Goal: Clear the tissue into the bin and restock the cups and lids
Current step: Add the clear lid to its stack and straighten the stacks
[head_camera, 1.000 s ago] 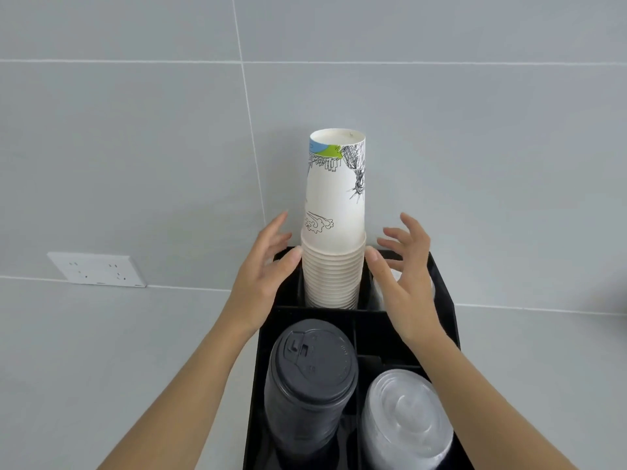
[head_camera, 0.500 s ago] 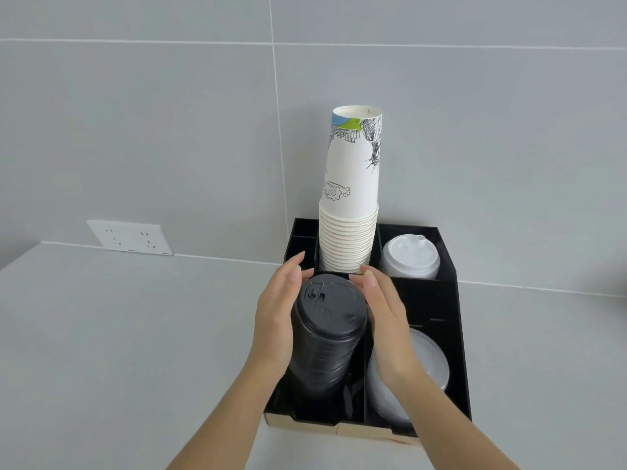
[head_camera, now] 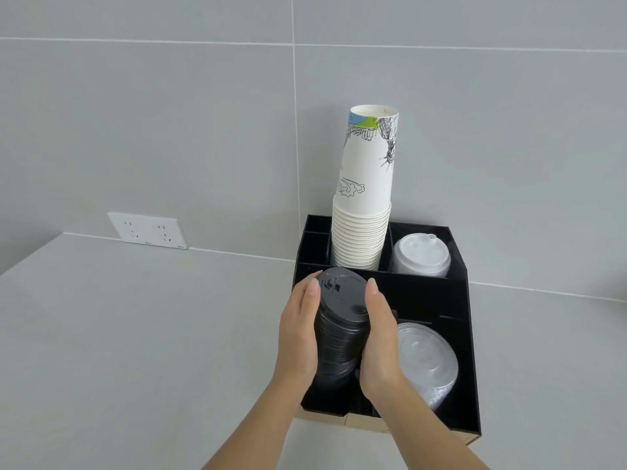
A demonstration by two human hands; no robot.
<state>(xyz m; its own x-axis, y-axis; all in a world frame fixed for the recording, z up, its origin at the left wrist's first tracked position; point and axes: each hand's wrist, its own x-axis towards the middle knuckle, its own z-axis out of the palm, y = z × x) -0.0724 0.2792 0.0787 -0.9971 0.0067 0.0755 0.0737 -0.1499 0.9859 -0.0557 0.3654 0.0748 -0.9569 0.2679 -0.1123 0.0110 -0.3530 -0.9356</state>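
A black organiser [head_camera: 464, 351] stands on the grey counter against the wall. A tall stack of white printed paper cups [head_camera: 364, 205] rises upside down from its rear middle compartment. White spouted lids [head_camera: 420, 254] fill the rear right compartment, and clear lids [head_camera: 429, 362] lean in the front right one. A stack of black lids [head_camera: 341, 320] stands tilted in the front left compartment. My left hand [head_camera: 298, 337] presses its left side and my right hand [head_camera: 381, 344] its right side, both clasping the stack. No tissue or bin is in view.
A white double wall socket [head_camera: 147, 230] sits low on the tiled wall to the left. Grey counter [head_camera: 135, 334] spreads to the left and front of the organiser. Two narrow slots [head_camera: 314, 239] at the organiser's rear left hold nothing visible.
Both hands left the cup stack, came back toward me and closed around the black lid stack. The view pulled back and tilted down, showing more counter.
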